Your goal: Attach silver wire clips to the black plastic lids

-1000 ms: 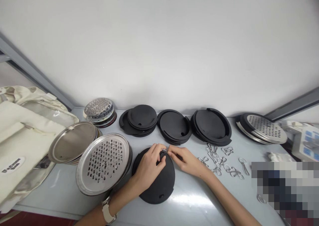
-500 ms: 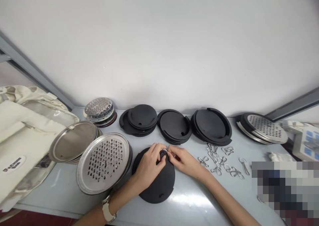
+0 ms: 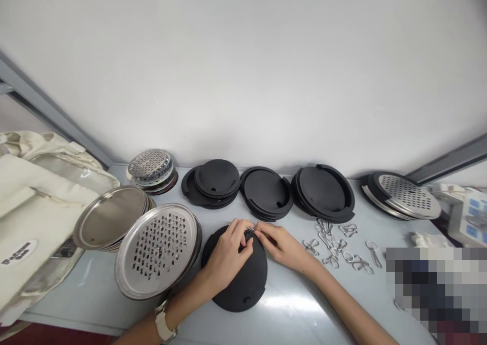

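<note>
Grey glossy desk (image 3: pixel 304 304) against a plain white wall (image 3: pixel 243 71), with grey frame bars running off at both far corners. Cream bag (image 3: pixel 34 208) on the left edge.

Along the back sit a small sieve stack (image 3: pixel 151 165), three black stacks (image 3: pixel 266 190) and, far right, a sieve on a black base (image 3: pixel 407 195). Front left, plain plates (image 3: pixel 110 223) lie just beside a big sieve plate (image 3: pixel 158 248), which leans on its own stack. Loose rings (image 3: pixel 335 243) are scattered right of centre.

One disc (image 3: pixel 238 279) lies flat in front of us, touching the big sieve plate's edge. Our left hand (image 3: pixel 228 253) rests on its far half and our right hand (image 3: pixel 279 243) comes in from the right. Both grips are closed on a small ring (image 3: pixel 251 230) at the disc's far rim, fingertips of the two hands meeting there. Watch (image 3: pixel 163 324) on the left wrist.

Versus a second ago there is next to no change. Disc, stacks and loose rings are in the same spots and both hands stay pinched at the same rim point. Right fingertips sit about where they were, after nudging slightly closer in between. The view has drifted a touch.
</note>
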Demonstrator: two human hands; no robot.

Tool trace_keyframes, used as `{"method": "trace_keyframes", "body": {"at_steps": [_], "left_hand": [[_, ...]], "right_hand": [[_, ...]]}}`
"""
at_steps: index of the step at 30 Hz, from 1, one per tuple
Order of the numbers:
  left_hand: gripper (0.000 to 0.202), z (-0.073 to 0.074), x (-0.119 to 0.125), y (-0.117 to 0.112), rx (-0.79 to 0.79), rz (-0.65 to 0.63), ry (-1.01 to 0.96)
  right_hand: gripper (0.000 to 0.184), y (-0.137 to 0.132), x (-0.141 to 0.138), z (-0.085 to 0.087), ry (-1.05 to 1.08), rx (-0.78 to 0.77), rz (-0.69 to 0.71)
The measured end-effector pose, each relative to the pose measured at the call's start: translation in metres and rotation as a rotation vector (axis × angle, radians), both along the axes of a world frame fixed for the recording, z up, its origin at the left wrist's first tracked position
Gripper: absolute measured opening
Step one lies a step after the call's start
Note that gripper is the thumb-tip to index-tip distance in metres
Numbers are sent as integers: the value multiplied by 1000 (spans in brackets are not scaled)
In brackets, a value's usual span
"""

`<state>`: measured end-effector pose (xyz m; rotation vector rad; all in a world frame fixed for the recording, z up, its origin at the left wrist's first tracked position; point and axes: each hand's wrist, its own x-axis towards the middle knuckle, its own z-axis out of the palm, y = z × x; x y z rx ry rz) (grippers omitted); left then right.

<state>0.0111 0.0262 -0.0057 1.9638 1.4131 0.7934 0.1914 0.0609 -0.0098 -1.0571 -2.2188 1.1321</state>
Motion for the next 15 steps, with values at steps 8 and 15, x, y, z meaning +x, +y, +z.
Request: {"method": "trace_keyframes", "body": {"at_steps": [8, 15], "left_hand": [[26, 0, -1, -1, 10, -8, -17], [27, 1, -1, -1, 22, -11, -12]], "right_hand": [[25, 0, 2, 2, -21, 4, 11], [27, 1, 4, 5, -17, 20, -5]]}}
